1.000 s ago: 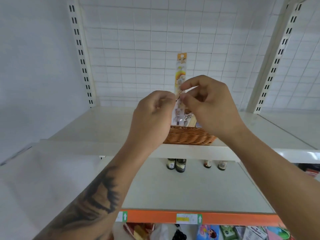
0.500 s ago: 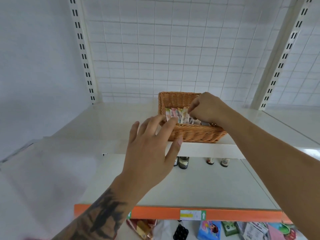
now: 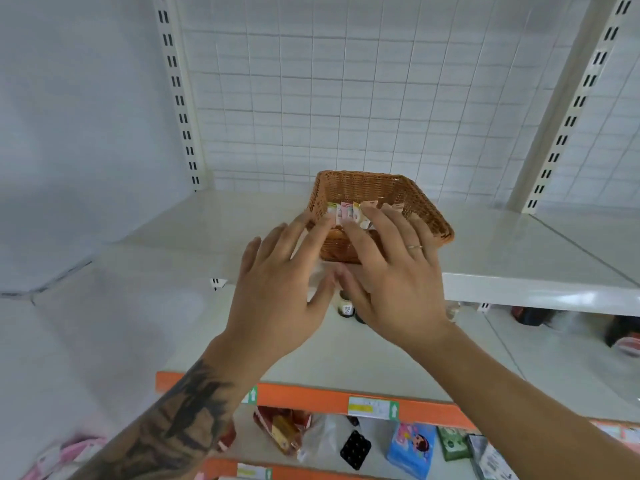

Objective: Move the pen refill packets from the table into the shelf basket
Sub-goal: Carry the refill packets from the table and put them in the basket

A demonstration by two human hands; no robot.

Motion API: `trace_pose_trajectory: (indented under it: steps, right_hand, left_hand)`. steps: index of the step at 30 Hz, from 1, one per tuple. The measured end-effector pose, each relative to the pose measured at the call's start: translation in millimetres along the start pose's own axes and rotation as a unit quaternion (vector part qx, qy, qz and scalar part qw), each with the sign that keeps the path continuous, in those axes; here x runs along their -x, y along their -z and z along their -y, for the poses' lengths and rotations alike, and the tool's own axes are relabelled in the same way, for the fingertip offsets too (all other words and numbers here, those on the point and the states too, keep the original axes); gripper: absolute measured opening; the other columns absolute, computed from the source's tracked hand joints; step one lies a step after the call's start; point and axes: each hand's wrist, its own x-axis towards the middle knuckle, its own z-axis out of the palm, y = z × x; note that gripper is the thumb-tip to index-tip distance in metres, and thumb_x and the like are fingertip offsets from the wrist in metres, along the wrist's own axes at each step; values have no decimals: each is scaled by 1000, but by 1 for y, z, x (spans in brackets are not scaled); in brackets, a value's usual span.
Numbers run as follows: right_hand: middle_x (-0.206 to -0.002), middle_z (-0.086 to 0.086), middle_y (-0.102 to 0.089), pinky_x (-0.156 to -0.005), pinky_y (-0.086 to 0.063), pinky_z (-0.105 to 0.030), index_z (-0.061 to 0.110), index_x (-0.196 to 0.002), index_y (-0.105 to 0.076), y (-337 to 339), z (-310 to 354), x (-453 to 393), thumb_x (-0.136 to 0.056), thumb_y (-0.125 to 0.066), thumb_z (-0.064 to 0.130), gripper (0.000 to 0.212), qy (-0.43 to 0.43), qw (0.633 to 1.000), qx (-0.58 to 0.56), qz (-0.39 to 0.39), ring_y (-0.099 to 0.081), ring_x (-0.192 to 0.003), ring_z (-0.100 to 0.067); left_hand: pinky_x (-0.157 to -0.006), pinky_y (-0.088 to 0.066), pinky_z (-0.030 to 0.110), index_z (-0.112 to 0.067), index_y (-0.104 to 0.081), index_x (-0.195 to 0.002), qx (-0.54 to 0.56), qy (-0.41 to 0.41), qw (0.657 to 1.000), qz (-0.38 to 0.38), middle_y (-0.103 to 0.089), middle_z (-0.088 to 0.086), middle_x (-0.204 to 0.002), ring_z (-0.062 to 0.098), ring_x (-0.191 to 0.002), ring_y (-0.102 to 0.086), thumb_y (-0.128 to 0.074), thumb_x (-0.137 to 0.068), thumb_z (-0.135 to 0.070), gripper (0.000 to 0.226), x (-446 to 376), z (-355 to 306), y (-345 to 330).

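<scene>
Depositing step closing out. Slim colourful pen refill packets (image 3: 349,212) standing upright inside brown woven wicker basket (image 3: 429,216). Left hand (image 3: 277,299) and right hand (image 3: 398,289) hovering just before basket's front wall, fingers spread, gripping nothing. Next, probably: returning to table for more.

Packets (image 3: 349,213) upright in wicker basket (image 3: 426,209)

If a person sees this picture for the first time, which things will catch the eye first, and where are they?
First, the two open hands in the middle, the left hand and the right hand, both with fingers spread in front of the brown wicker basket. The basket stands on the upper white shelf, with colourful refill packets upright inside near its front wall. Below, the orange shelf edge also stands out.
</scene>
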Motion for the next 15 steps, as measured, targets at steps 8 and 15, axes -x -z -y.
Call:
trace_pose_trajectory:
  steps: [8, 15]
  right_hand:
    - [-162, -13, -40, -123, -25, -60, 25, -150, -54, -18, 45, 72, -106, -51, 50, 51, 92, 980, -162, 74, -34, -152, -37]
    - [-151, -14, -55, -119, -33, -58, 23, -149, -54, -47, 139, 119, -104, -41, 59, 59, 239, 904, -259, 243, -53, -137, -38]
  left_hand:
    - [-119, -32, 61, -43, -19, -162, -147, 182, 970, 71, -33, 4, -167, 34, -150, -37, -38, -99, -60, 68, 92, 10, 5]
    - [-112, -38, 65, -35, -46, -153, -263, 342, 892, 138, -50, 10, -156, 38, -139, -50, -47, -93, -57, 63, 248, 10, 41]
